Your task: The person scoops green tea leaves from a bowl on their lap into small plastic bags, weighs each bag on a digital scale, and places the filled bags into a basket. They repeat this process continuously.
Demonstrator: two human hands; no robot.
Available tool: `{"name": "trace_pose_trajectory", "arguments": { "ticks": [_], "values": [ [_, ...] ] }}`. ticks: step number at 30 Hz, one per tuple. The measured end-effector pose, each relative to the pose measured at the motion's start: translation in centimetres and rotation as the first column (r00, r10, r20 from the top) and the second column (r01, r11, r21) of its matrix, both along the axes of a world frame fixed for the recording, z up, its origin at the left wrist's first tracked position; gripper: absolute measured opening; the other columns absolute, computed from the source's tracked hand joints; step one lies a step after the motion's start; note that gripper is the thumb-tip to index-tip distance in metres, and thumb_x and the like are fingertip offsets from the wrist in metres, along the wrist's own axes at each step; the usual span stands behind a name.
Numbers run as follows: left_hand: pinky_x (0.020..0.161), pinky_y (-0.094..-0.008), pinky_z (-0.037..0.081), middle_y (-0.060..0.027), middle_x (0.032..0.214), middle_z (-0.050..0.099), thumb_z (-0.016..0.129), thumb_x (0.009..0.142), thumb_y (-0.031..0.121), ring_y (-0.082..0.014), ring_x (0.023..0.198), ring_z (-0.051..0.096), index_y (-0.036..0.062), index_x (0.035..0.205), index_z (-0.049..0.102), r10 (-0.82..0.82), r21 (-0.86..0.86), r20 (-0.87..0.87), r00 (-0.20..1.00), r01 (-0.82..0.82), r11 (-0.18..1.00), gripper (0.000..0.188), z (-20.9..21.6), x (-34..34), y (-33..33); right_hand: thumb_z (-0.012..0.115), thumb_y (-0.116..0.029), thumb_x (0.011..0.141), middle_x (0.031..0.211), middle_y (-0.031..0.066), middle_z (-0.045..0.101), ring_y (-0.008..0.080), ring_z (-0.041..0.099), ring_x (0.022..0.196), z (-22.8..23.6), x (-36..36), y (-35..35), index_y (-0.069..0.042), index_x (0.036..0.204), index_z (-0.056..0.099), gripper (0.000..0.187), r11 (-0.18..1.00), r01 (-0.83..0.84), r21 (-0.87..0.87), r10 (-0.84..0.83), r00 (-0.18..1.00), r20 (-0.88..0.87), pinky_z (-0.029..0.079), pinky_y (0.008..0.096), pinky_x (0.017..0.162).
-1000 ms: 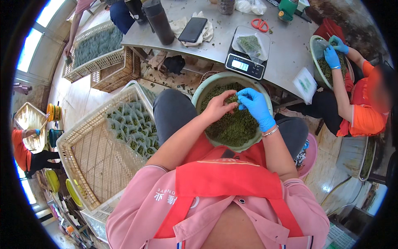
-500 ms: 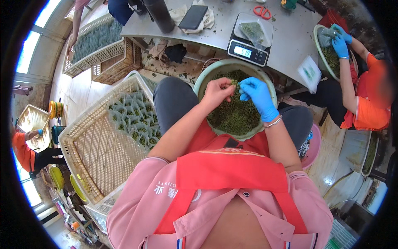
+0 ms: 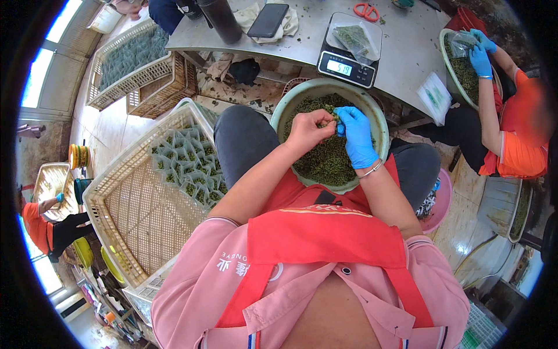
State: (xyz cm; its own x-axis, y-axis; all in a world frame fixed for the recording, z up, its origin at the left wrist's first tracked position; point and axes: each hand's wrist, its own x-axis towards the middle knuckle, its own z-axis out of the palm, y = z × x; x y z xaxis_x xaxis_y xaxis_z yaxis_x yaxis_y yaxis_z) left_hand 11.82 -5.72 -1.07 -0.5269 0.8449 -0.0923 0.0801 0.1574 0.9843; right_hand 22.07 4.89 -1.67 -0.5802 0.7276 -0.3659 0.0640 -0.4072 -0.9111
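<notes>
Between my knees a pale green basin (image 3: 325,85) holds a heap of small green peppercorns (image 3: 328,160). Above its far half my two hands meet. My bare left hand (image 3: 309,131) is closed in a pinch on a sprig of green peppercorns (image 3: 329,109). My right hand (image 3: 357,136), in a blue glove, has its fingers bent together against the same sprig, touching the left fingertips. Most of the sprig is hidden by the fingers.
A metal table (image 3: 401,64) ahead carries a scale (image 3: 347,68) with a filled bag (image 3: 353,39), red scissors (image 3: 366,11) and a phone (image 3: 268,21). Left stands a crate (image 3: 139,215) with upright filled bags (image 3: 189,166). A co-worker's gloved hands (image 3: 480,60) work over another basin at right.
My right hand has turned and closed in against my left fingertips. The left hand stays nearly in place, its fingers drawn tighter. At far left another person has shifted.
</notes>
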Motion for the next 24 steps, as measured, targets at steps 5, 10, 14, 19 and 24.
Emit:
{"name": "trace_pose_trajectory", "arguments": {
  "ticks": [5, 10, 14, 19, 24],
  "values": [
    [0.048, -0.0245, 0.046, -0.0026, 0.063, 0.060, 0.069, 0.076, 0.012, -0.0068, 0.049, 0.055, 0.0047, 0.085, 0.066, 0.023, 0.188, -0.199, 0.980, 0.015, 0.982, 0.012, -1.2, 1.2, -0.6, 0.062, -0.015, 0.085, 0.070, -0.0011, 0.055, 0.0065, 0.048, 0.055, -0.4, 1.2, 2.3, -0.006, 0.090, 0.063, 0.010, 0.995, 0.075, -0.060, -0.076, 0.997, -0.027, 0.039, 0.0216, 0.048],
    [0.043, -0.0213, 0.040, 0.0002, 0.066, 0.059, 0.065, 0.082, 0.011, -0.0047, 0.052, 0.052, 0.0022, 0.100, 0.062, 0.007, -0.025, 0.147, 0.989, -0.003, 1.000, 0.020, -0.1, 0.5, -1.4, 0.059, -0.014, 0.088, 0.072, 0.0011, 0.057, 0.0087, 0.050, 0.055, 0.8, 3.1, 4.1, -0.001, 0.093, 0.062, 0.014, 0.999, 0.032, -0.033, -0.035, 0.993, -0.111, 0.043, 0.0229, 0.050],
    [0.041, -0.0209, 0.038, 0.0012, 0.062, 0.057, 0.063, 0.085, 0.015, -0.0047, 0.048, 0.049, 0.0025, 0.099, 0.060, 0.026, -0.046, 0.176, 0.984, -0.018, 0.999, 0.019, -0.3, 0.2, -0.5, 0.056, -0.013, 0.090, 0.079, 0.0068, 0.062, 0.0126, 0.058, 0.062, 3.1, -0.6, 8.1, 0.000, 0.101, 0.059, 0.018, 0.992, 0.126, 0.030, -0.116, 0.966, -0.231, 0.049, 0.0249, 0.055],
    [0.041, -0.0210, 0.037, 0.0010, 0.060, 0.056, 0.061, 0.087, 0.015, -0.0052, 0.047, 0.049, 0.0017, 0.099, 0.058, 0.036, -0.053, 0.203, 0.979, -0.026, 0.998, 0.018, 0.1, 0.4, -0.9, 0.053, -0.013, 0.091, 0.088, 0.0138, 0.066, 0.0171, 0.064, 0.070, 4.1, -2.6, 9.3, 0.002, 0.120, 0.051, 0.033, 0.987, 0.099, 0.125, -0.058, 0.953, -0.297, 0.053, 0.0276, 0.061],
    [0.042, -0.0203, 0.037, 0.0007, 0.060, 0.056, 0.060, 0.088, 0.016, -0.0054, 0.047, 0.049, 0.0021, 0.098, 0.058, 0.035, -0.029, 0.263, 0.964, -0.028, 0.999, 0.017, -0.3, -0.1, -1.3, 0.052, -0.011, 0.092, 0.088, 0.0109, 0.066, 0.0148, 0.062, 0.062, 2.2, 2.0, 6.0, 0.003, 0.121, 0.053, 0.033, 0.962, -0.092, 0.257, 0.102, 0.994, -0.029, 0.051, 0.0254, 0.059]
  ]
}}
